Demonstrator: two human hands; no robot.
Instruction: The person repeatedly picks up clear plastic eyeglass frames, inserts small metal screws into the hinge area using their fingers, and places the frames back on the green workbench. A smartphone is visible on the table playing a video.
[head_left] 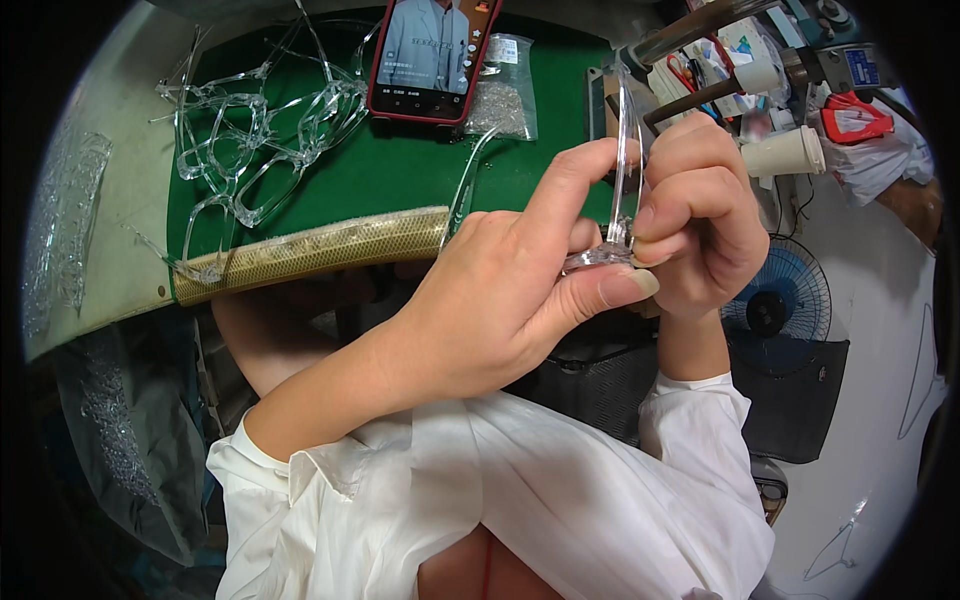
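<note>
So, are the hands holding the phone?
No, the left hand and right hand hold a clear glasses frame, and the phone sits apart from them, beside a small clear bag.

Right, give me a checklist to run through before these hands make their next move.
1. Left hand on the clear frame: ok, thumb and fingers hold it.
2. Right hand on the same frame: ok, fingers grip it too.
3. Join between the frame's upright arm and its lower part: cannot tell, fingers crowd it.
4. Pile of clear frames away from both hands: ok, on the green mat.
5. Plastic bag sealed: cannot tell, the phone overlaps it.
</note>
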